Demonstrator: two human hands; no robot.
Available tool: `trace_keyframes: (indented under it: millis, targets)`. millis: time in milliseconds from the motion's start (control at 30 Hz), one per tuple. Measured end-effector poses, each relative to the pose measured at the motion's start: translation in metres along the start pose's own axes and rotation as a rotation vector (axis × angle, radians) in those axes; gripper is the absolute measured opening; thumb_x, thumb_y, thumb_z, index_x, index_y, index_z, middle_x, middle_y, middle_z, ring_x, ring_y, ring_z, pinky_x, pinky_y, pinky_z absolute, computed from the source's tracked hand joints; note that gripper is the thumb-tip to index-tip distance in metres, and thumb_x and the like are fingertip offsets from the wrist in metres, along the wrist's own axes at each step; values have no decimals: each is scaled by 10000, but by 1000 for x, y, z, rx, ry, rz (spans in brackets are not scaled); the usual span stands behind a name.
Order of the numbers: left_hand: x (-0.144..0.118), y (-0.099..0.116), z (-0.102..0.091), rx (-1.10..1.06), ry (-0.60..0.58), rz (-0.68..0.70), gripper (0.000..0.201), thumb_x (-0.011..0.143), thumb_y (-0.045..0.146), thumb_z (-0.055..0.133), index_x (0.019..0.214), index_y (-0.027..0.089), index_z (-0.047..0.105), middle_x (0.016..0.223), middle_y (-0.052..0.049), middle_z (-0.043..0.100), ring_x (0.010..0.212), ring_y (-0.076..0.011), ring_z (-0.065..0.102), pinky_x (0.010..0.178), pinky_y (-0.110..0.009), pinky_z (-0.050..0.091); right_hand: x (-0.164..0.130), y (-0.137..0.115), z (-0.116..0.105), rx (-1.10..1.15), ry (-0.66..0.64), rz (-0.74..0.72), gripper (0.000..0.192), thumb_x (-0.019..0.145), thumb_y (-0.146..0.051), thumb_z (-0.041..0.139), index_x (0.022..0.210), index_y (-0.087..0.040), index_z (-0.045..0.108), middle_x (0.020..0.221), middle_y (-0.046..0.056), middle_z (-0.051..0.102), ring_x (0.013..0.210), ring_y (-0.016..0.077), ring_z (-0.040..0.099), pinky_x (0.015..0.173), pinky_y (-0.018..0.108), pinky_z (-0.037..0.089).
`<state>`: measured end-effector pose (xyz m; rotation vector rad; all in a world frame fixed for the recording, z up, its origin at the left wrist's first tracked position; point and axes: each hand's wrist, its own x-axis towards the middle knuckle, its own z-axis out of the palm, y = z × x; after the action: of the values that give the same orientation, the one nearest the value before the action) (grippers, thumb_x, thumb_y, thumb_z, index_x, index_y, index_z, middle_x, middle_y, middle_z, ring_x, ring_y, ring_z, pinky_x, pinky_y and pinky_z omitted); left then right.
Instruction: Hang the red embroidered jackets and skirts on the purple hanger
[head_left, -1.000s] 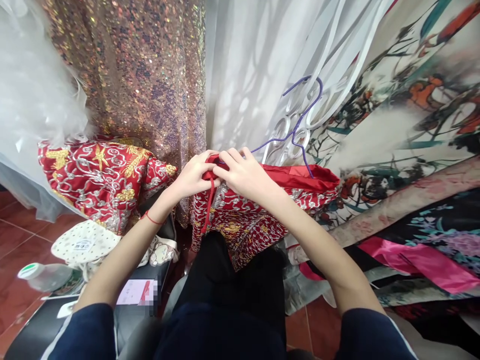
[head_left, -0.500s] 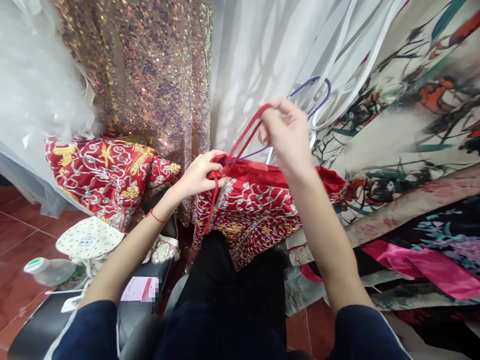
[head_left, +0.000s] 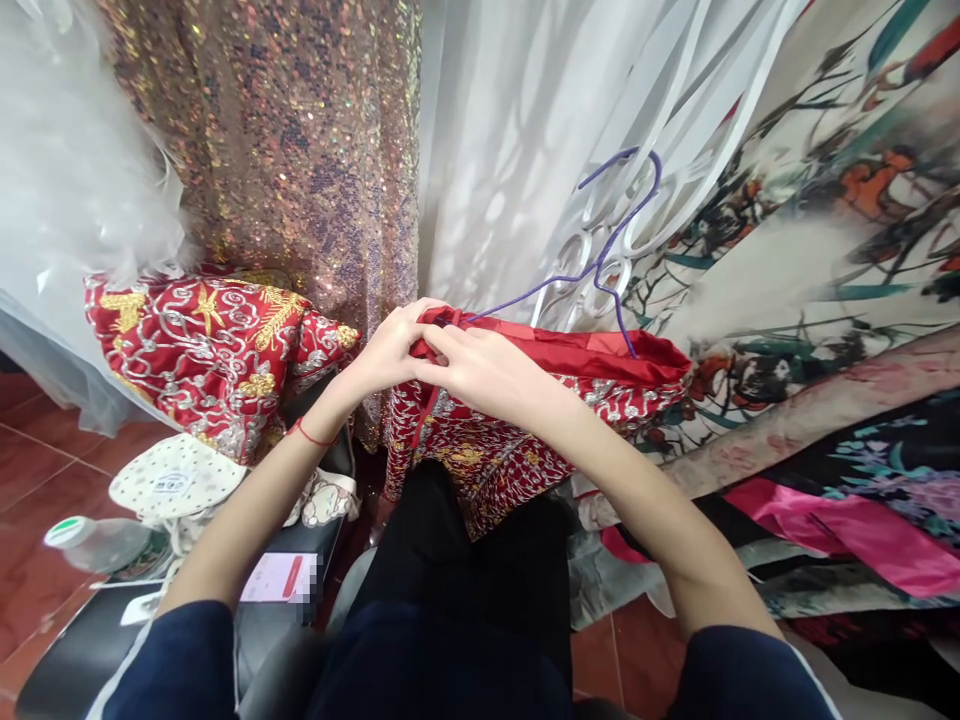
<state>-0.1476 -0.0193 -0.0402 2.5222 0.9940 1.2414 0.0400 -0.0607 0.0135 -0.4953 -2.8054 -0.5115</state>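
sitting with dark trousers below us, we hold the red embroidered garment over our knees. our left hand and right hand meet at its upper left corner, fingers pinched together on a thin red cord and the smooth red lining. a purple wire hanger rises behind it. further left lies another stiff red embroidered cloth, then a rough sequin curtain.

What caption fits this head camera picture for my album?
Left hand and right hand pinch the red embroidered garment on a purple hanger.
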Motion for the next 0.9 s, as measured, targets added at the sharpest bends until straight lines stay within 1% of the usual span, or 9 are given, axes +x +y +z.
trace_keyframes:
  millis: [133,267,367,467,567,633,733,833,900]
  targets:
    - [1,4,-2,-2,-13,4,210,820,351,650,925,173,680,1216,-109,651,1142,-276,605,1032,-467,472,4,17,-2,305,51,53,185,989,-182,486,1034,-174,665,1027,80,691,799,140,619,711,304,506]
    - [0,7,-3,23,-25,20,230,880,377,628,764,180,654,1227,-99,630,1127,-250,612,1015,-445,471,6,60,-2,622,368,484,326,1045,-271,336,1254,-193,574,842,37,678,654,120,628,610,274,513]
    - [0,9,-3,67,-39,-6,259,896,378,610,728,181,609,1237,-91,618,1096,-238,612,981,-420,470,-5,78,0,689,470,630,469,985,-343,500,1422,-178,447,873,57,705,665,159,673,592,305,535]
    - [2,11,2,119,10,-67,256,916,380,582,747,188,570,1186,-81,634,1074,-240,605,958,-408,457,-26,57,-4,660,504,696,506,912,-357,613,1367,-165,503,822,47,712,636,175,670,605,331,550]
    - [5,12,9,155,93,-107,246,959,372,530,790,194,542,1162,-79,639,1047,-228,603,928,-384,444,-44,6,2,658,511,778,191,916,-360,594,992,-198,661,745,20,696,634,155,649,636,306,540]
    - [9,12,13,199,114,-110,248,989,377,485,826,197,538,1103,-83,642,989,-219,605,890,-370,445,-52,-29,26,807,422,848,214,938,-356,550,821,-208,652,688,5,682,602,140,636,623,280,516]
    - [16,13,17,320,117,-108,278,1016,404,423,877,197,546,967,-88,633,901,-226,606,845,-371,448,-53,-66,93,993,148,993,161,865,-333,657,769,-204,669,631,5,684,581,165,649,646,294,506]
    - [24,14,22,419,109,-120,301,1026,414,388,923,187,556,913,-99,632,844,-235,616,779,-369,448,-38,-83,163,1176,298,1205,169,837,-333,702,910,-182,682,725,35,738,645,188,699,691,291,524]
    - [26,15,24,451,93,-121,306,1032,410,372,960,180,560,909,-103,644,797,-227,624,691,-348,430,-24,-85,192,1186,393,1277,222,865,-366,666,968,-169,667,816,67,762,716,198,716,711,289,533]
